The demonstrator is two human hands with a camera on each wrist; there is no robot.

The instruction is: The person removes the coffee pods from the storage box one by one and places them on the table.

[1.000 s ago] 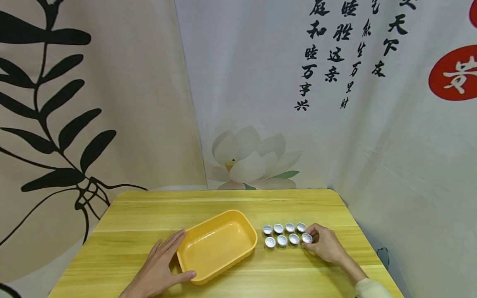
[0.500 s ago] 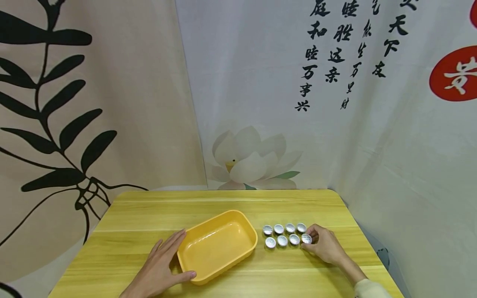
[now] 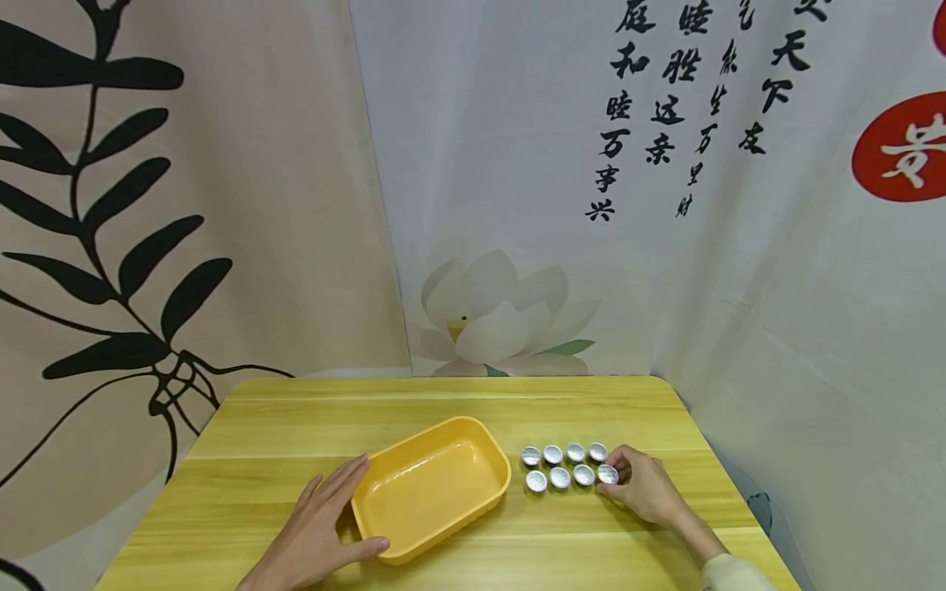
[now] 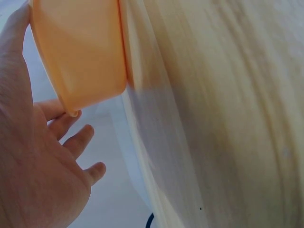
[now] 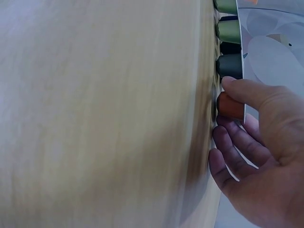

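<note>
Several coffee capsules stand foil side up in two rows right of the tray, such as a front-row capsule and a back-row capsule. My right hand pinches the rightmost front capsule between thumb and fingers; its orange body shows in the right wrist view. Beside it stand a dark capsule and a green capsule. My left hand touches the left end of a yellow plastic tray, thumb at the near corner and fairly straight fingers at the far one.
The wooden table carries the tray and capsules, and its back edge meets a printed cloth backdrop. Beyond the table's right edge the cloth hangs down. A dark curved thing shows at the lower left corner.
Almost nothing differs. The rightmost front capsule and the pinching right fingertips have shifted very slightly; the left hand and tray stay where they were.
</note>
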